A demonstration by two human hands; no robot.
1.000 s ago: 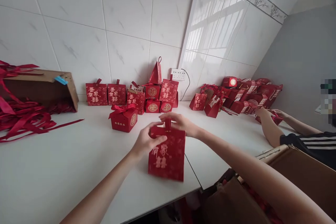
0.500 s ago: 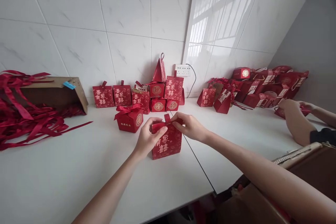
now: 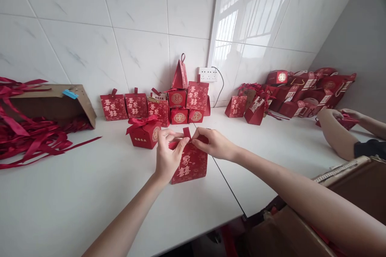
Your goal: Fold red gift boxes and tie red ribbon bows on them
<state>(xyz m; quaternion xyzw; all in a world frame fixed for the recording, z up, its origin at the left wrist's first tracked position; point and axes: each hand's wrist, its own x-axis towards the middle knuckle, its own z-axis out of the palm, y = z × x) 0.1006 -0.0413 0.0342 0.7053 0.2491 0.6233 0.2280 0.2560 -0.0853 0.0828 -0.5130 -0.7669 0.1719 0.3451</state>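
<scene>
A red paper gift box (image 3: 193, 164) with white and gold characters stands upright on the table in front of me. My left hand (image 3: 170, 154) is closed on the left part of its top edge, thumb at the front. From the right, my right hand (image 3: 213, 143) pinches the same top edge near the middle, with its fingers bent. Between the two hands a red ribbon loop (image 3: 187, 132) sticks up from the box. What the fingertips grip in detail is hidden. Just behind my left hand sits a red box with a ribbon bow (image 3: 141, 133).
Several finished red boxes (image 3: 113, 107) stand along the tiled wall. At left, red ribbons (image 3: 27, 136) spill from a cardboard box (image 3: 86, 104). More red boxes (image 3: 289, 100) are piled at right, near another person's hands (image 3: 331, 114). A carton (image 3: 346, 180) stands at lower right.
The view has shifted slightly. Both my hands stay at the box's top edge, their fingertips drawn a little closer together, and the loop leans more to the left.
</scene>
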